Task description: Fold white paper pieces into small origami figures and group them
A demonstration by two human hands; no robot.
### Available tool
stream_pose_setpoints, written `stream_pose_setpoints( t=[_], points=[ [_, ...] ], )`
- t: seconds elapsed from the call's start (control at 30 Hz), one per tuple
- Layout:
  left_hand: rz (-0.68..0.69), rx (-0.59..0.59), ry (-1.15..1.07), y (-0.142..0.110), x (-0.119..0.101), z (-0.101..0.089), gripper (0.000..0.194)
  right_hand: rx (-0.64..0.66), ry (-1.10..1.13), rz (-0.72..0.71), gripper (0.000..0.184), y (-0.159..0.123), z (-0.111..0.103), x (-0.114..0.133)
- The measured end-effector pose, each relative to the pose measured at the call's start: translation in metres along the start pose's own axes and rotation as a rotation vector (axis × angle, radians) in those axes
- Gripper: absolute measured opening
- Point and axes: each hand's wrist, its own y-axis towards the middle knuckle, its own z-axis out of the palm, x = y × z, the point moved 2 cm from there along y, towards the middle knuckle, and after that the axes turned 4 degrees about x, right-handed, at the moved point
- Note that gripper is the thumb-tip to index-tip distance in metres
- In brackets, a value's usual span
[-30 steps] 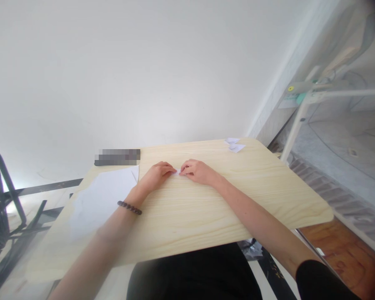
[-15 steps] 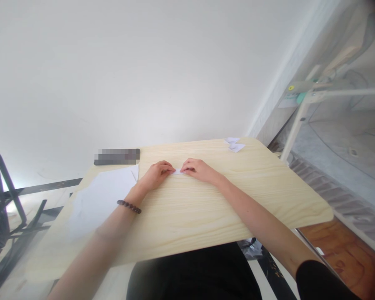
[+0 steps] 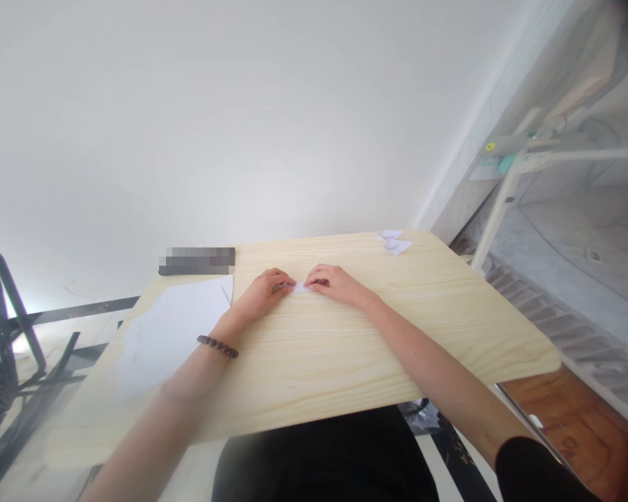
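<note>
Small white paper (image 3: pixel 301 287), one piece, lies on the table (image 3: pixel 450 300) near the middle of its far half. The left hand (image 3: pixel 268 287) and right hand (image 3: pixel 332 284) pinch it, one at each end. Two folded papers (image 3: pixel 396 247) sit at the far right corner, close to the edge. Wood surface extends from the right forearm to the rounded right corner. White sheets (image 3: pixel 175 314) (number not determinable) occupy the left side, partly behind the left forearm; one dark object (image 3: pixel 196 262), its surface pixelated, lies beyond them. A wall (image 3: pixel 293 139) bounds the far edge.
</note>
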Motion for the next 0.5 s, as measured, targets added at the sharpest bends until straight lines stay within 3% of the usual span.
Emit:
stream_pose_setpoints(
  t=[0.27, 0.5],
  points=[
    [0.041, -0.012, 0.025, -0.0002, -0.0011, 0.0006, 0.024, 0.006, -0.076, -0.043, 0.016, 0.0014, -0.0001, 0.0025],
    [0.006, -0.020, 0.008, -0.0019, -0.0013, 0.0003, 0.026, -0.074, -0.151, -0.042, 0.018, 0.0009, -0.0007, -0.0022]
  ],
)
